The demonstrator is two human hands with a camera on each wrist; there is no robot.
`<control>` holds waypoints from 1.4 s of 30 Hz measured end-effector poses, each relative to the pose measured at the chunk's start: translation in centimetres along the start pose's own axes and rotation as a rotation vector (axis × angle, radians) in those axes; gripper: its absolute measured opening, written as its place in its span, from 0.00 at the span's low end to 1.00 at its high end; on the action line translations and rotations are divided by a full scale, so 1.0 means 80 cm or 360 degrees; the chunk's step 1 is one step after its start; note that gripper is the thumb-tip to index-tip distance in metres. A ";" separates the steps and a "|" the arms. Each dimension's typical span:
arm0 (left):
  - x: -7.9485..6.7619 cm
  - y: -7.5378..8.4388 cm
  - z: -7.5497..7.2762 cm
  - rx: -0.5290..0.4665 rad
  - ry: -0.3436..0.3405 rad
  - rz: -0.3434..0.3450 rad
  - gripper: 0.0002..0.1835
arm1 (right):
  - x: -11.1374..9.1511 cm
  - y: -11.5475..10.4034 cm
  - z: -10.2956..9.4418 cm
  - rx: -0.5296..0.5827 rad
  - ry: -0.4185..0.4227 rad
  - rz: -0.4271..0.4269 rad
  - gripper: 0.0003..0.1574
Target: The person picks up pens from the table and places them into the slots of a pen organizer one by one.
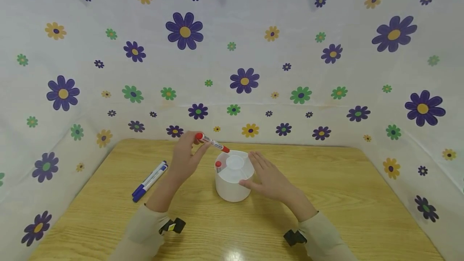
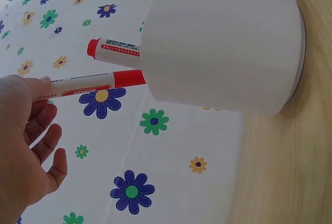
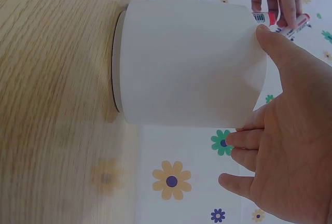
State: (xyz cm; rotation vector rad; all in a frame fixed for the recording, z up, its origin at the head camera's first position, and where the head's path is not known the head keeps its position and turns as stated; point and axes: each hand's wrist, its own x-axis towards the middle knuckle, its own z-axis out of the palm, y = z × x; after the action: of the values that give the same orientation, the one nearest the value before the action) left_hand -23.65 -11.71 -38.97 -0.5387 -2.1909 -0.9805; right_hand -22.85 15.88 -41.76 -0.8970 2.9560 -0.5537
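Note:
My left hand [image 1: 185, 156] pinches a red-capped whiteboard marker [image 1: 214, 143] near its rear end. The marker slants down to the right, its cap at the far rim of a white round divided pen holder [image 1: 233, 191]. Inside the holder's left compartment stands another red marker [image 1: 218, 167]; its end sticks up over the wall in the left wrist view. On the holder's right side rests my right hand [image 1: 270, 178], thumb at the near rim and extended fingers at the far rim. The right wrist view shows the thumb touching the rim, with the lower fingers spread loosely.
Two blue-capped markers, one outer [image 1: 148, 180] and one inner [image 1: 151, 184], lie side by side on the wooden table [image 1: 326, 196], left of the left forearm. A flower-patterned white cloth [image 1: 297, 71] hangs behind the table and along both sides.

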 end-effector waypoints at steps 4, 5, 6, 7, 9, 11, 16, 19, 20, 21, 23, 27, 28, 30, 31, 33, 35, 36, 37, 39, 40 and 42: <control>-0.001 0.001 0.007 -0.0042 -0.0076 -0.0090 0.13 | -0.001 0.001 0.001 -0.0005 -0.0007 -0.0002 0.61; -0.001 0.002 0.007 -0.0041 -0.0104 -0.0122 0.13 | -0.001 0.001 0.001 -0.0006 -0.0009 0.0000 0.61; -0.001 0.003 0.008 -0.0040 -0.0124 -0.0133 0.13 | -0.001 0.001 0.001 -0.0008 -0.0011 -0.0001 0.61; -0.001 0.004 0.008 -0.0035 -0.0147 -0.0145 0.12 | -0.002 0.001 0.001 -0.0007 -0.0011 -0.0003 0.61; -0.002 0.006 0.009 -0.0018 -0.0192 -0.0164 0.11 | -0.002 0.002 0.001 -0.0002 -0.0010 -0.0004 0.61; -0.002 0.007 0.009 -0.0001 -0.0237 -0.0186 0.12 | -0.003 0.002 0.001 0.0005 -0.0009 -0.0005 0.61; -0.006 0.009 0.010 0.0040 -0.0317 -0.0227 0.17 | -0.003 0.003 0.002 0.0005 -0.0001 -0.0018 0.61; -0.009 0.009 0.010 0.0077 -0.0343 -0.0210 0.18 | -0.004 0.004 0.002 0.0008 -0.0007 -0.0020 0.61; -0.010 0.009 0.010 0.0089 -0.0350 -0.0203 0.18 | -0.004 0.004 0.003 0.0010 -0.0008 -0.0021 0.61; -0.010 0.009 0.009 0.0097 -0.0358 -0.0200 0.17 | -0.004 0.004 0.003 0.0008 -0.0009 -0.0022 0.61; -0.012 0.008 0.009 0.0115 -0.0372 -0.0195 0.17 | -0.005 0.005 0.003 0.0005 -0.0008 -0.0021 0.61; -0.013 0.006 0.006 0.0156 -0.0390 -0.0217 0.16 | -0.005 0.006 0.003 0.0005 -0.0007 -0.0015 0.61; -0.014 0.005 0.005 0.0179 -0.0390 -0.0221 0.15 | -0.006 0.006 0.003 0.0008 -0.0008 -0.0011 0.61; -0.015 0.002 0.004 0.0222 -0.0379 -0.0219 0.15 | -0.006 0.006 0.002 0.0008 -0.0010 -0.0005 0.61; -0.015 0.000 0.003 0.0254 -0.0369 -0.0212 0.15 | -0.006 0.007 0.002 0.0008 -0.0011 -0.0003 0.62; -0.016 -0.005 0.002 0.0312 -0.0348 -0.0204 0.15 | -0.007 0.007 0.002 0.0004 -0.0010 0.0001 0.62; -0.018 -0.011 0.001 0.0364 -0.0325 -0.0184 0.15 | -0.007 0.008 0.003 -0.0002 -0.0010 0.0000 0.62; -0.018 -0.014 0.001 0.0396 -0.0314 -0.0173 0.15 | -0.007 0.008 0.003 -0.0004 -0.0011 -0.0001 0.62; -0.019 -0.018 0.001 0.0430 -0.0300 -0.0153 0.15 | -0.007 0.009 0.003 -0.0005 -0.0012 -0.0001 0.62; -0.021 -0.026 -0.001 0.0491 -0.0275 -0.0113 0.14 | -0.007 0.010 0.004 -0.0008 -0.0013 -0.0006 0.62; -0.022 -0.030 -0.001 0.0536 -0.0263 -0.0088 0.14 | -0.007 0.010 0.004 -0.0006 -0.0014 -0.0010 0.62; -0.024 -0.039 -0.003 0.0618 -0.0241 -0.0049 0.14 | -0.007 0.011 0.005 -0.0006 -0.0014 -0.0015 0.62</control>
State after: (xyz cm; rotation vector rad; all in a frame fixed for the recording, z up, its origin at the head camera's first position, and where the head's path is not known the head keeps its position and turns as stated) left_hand -24.09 -14.03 -41.79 -0.4063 -2.4496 -0.5193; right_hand -22.82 16.78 -42.48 -0.9114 2.9474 -0.5432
